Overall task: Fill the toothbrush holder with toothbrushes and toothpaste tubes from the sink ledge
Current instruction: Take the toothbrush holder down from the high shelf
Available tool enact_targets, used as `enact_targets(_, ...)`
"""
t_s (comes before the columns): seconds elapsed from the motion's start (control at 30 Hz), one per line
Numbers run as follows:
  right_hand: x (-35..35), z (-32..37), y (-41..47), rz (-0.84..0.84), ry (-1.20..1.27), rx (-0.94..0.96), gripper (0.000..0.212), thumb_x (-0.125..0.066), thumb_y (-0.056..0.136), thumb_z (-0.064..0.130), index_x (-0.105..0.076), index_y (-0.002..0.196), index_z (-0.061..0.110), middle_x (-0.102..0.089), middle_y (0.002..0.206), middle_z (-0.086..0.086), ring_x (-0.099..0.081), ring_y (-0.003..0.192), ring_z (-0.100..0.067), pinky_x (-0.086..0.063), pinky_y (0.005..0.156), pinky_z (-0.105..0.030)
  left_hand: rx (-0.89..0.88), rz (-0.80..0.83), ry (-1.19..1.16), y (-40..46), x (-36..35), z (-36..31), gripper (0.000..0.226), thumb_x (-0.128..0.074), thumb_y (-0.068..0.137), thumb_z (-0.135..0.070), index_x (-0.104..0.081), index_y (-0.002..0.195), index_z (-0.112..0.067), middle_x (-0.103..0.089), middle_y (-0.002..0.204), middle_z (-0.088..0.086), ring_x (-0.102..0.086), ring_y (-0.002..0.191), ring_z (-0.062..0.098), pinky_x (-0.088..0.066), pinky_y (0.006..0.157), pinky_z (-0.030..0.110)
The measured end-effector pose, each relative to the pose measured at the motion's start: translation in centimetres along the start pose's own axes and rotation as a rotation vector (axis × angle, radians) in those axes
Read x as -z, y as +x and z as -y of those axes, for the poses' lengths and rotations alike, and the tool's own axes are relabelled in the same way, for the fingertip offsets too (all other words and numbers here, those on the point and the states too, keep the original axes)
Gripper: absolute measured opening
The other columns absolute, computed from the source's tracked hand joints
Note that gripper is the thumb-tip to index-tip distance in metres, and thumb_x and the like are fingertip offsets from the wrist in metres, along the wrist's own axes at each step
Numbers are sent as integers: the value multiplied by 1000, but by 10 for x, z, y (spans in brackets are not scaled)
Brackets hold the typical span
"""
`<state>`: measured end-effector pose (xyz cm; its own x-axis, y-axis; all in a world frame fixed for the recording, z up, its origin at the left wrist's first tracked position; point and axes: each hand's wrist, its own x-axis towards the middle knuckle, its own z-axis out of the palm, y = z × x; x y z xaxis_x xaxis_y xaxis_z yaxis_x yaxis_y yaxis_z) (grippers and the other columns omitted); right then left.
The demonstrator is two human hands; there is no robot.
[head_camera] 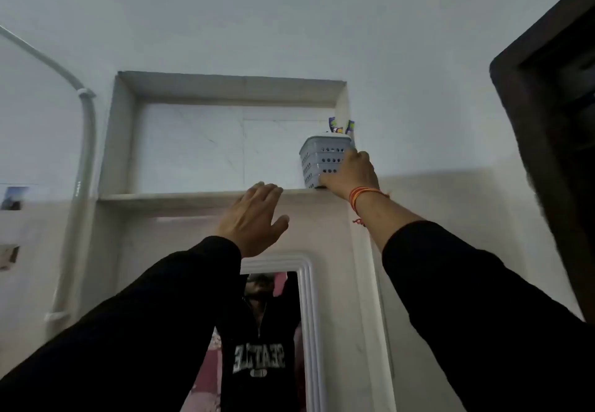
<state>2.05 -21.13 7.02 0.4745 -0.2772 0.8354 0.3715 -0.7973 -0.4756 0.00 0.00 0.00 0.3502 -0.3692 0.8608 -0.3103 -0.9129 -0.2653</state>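
A grey perforated toothbrush holder (322, 157) stands at the right end of a recessed wall shelf (180, 197) high above me. Coloured toothbrush ends (340, 125) stick up out of its top. My right hand (352, 173) is wrapped around the holder's lower right side, with a red-orange thread on the wrist. My left hand (254, 218) is raised with fingers spread, its fingertips at the shelf's front edge, holding nothing. The holder's inside is hidden from below.
A white-framed mirror (306, 315) hangs below the shelf and reflects a person in a dark sweatshirt. A grey pipe (87, 141) runs down the wall at left. A dark door frame (547, 121) stands at right. Small pictures (14, 197) are stuck on the left wall.
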Motion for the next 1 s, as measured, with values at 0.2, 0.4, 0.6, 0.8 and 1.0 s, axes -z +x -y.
enact_targets(0.2,-45,-10,43,42,80,-128,112,-81,70,53,-20,154,13,-41,139,-18,-53,124,-35,-49,104,-45,41,110,34,25,-52,15,76,-35,100,-54,-13,161,-15,-7,170,1,-5,158,18,-16,126,40)
enact_targets(0.4,-65,-17,60,-45,124,-167,121,-88,56,56,-26,149,9,-46,137,-17,-55,121,-33,-52,101,-44,2,95,81,20,-75,30,76,-34,100,-55,-7,162,-19,7,169,-6,7,157,12,-13,127,43)
enact_targets(0.6,-43,-1,46,-84,175,-239,120,-89,44,58,-35,139,8,-42,131,-12,-55,117,-33,-55,90,-41,5,97,12,22,-68,32,75,-35,100,-56,-12,162,-20,-1,170,-5,1,157,12,-15,127,45)
enact_targets(0.8,3,25,4,-13,227,-224,109,-88,52,45,-30,138,10,-32,114,-9,-48,101,-26,-49,76,-38,4,87,-122,10,-41,29,72,-42,100,-52,-24,159,-15,-20,168,2,-15,156,18,-20,125,41)
enact_targets(1.0,18,20,-75,39,368,-235,105,-90,40,38,-34,125,10,-53,123,-8,-61,100,-21,-61,75,-32,47,46,-269,-41,-21,20,64,-48,98,-48,-39,151,-14,-41,157,5,-41,143,24,-36,116,41)
